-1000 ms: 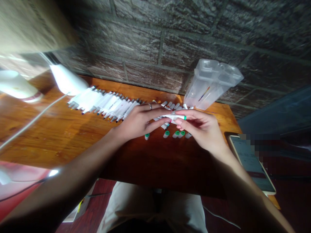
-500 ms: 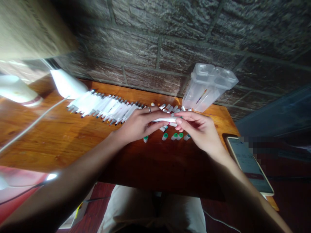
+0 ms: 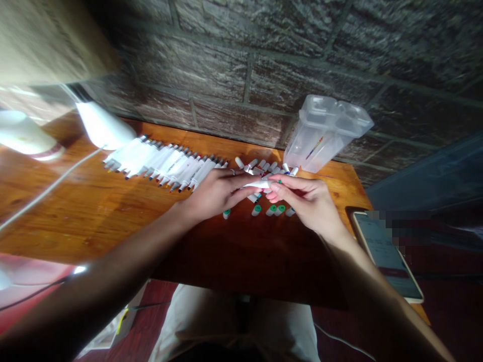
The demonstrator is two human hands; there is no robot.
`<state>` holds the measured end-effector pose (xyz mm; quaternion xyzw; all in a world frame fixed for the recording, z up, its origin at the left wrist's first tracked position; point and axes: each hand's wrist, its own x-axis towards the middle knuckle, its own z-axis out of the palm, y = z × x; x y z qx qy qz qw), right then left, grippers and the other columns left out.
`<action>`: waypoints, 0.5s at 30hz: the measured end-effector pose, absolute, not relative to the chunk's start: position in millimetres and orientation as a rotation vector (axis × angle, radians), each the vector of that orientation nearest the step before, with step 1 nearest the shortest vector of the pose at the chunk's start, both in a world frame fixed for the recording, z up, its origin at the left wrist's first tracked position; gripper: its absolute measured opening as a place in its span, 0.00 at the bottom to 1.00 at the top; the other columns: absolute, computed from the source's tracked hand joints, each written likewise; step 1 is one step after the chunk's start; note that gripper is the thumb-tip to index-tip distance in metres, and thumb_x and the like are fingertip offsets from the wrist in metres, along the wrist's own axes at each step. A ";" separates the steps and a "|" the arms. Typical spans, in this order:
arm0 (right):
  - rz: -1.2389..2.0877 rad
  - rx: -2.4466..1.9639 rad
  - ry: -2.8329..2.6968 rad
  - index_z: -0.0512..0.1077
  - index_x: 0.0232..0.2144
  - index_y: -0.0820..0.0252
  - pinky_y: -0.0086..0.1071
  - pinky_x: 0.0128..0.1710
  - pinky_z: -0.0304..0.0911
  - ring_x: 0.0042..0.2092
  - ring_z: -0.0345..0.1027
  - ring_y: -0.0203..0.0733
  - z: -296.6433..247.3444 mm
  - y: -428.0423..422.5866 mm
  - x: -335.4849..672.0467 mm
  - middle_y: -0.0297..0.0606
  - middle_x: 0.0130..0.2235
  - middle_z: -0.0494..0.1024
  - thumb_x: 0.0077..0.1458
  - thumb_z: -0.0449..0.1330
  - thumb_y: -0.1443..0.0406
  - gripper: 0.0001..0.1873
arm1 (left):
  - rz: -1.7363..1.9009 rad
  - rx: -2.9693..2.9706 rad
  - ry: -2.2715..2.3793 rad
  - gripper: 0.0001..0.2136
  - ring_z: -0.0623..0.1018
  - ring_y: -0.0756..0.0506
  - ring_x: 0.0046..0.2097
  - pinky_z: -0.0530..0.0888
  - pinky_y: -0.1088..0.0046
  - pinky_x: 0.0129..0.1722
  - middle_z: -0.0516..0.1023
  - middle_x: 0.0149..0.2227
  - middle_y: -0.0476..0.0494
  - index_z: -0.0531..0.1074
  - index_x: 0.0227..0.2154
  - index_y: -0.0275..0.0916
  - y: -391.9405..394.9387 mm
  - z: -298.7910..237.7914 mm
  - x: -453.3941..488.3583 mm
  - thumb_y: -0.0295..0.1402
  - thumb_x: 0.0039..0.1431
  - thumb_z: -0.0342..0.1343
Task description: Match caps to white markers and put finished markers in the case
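A white marker [image 3: 258,184] lies crosswise between my two hands above the desk. My left hand [image 3: 222,193] is closed on its left part, thumb below and fingers over it; a ring shows on one finger. With thumb and fingertips, my right hand [image 3: 307,198] pinches the right end, where a bit of green shows. Whether that end is a separate cap is too small to tell. Just below the hands stand several short marker caps with green tops [image 3: 257,208]. Behind the hands lie loose white caps [image 3: 266,167], partly hidden by the fingers.
A row of white markers [image 3: 166,163] lies left of my hands. At the back right stands a clear plastic case [image 3: 320,136] against the brick wall. A phone [image 3: 388,256] lies at the right edge. A white lamp base [image 3: 101,125] with its cable is at the left.
Both hands keep hold of the marker, which has shifted slightly left and now shows a little green at its right end. The view has tilted slightly.
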<state>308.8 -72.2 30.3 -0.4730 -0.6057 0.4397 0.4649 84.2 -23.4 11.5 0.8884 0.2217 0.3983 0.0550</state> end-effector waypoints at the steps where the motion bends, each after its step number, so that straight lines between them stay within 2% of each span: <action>1: 1.086 -1.155 -1.493 0.82 0.43 0.54 0.37 0.38 0.80 0.34 0.81 0.43 29.9 -71.7 309.2 0.34 0.34 0.86 0.51 0.71 0.56 0.17 | 1.221 2.693 0.683 0.14 0.84 0.45 0.44 0.78 0.74 0.47 0.84 0.47 0.40 0.78 0.50 0.38 -23.5 10.7 84.7 0.35 0.64 0.58; 10: 1.124 -1.087 -1.502 0.82 0.43 0.56 0.40 0.41 0.80 0.35 0.81 0.43 28.2 -71.9 307.0 0.36 0.35 0.86 0.51 0.70 0.54 0.19 | 1.301 2.683 0.706 0.14 0.83 0.45 0.47 0.78 0.71 0.51 0.84 0.47 0.40 0.79 0.50 0.40 -26.2 7.4 85.3 0.37 0.64 0.58; 15: 1.120 -1.081 -1.485 0.82 0.43 0.57 0.40 0.42 0.79 0.35 0.81 0.42 27.6 -69.5 304.6 0.36 0.36 0.85 0.51 0.70 0.53 0.19 | 1.315 2.679 0.693 0.13 0.84 0.45 0.46 0.78 0.74 0.48 0.84 0.46 0.40 0.79 0.48 0.38 -23.8 6.5 88.6 0.36 0.64 0.59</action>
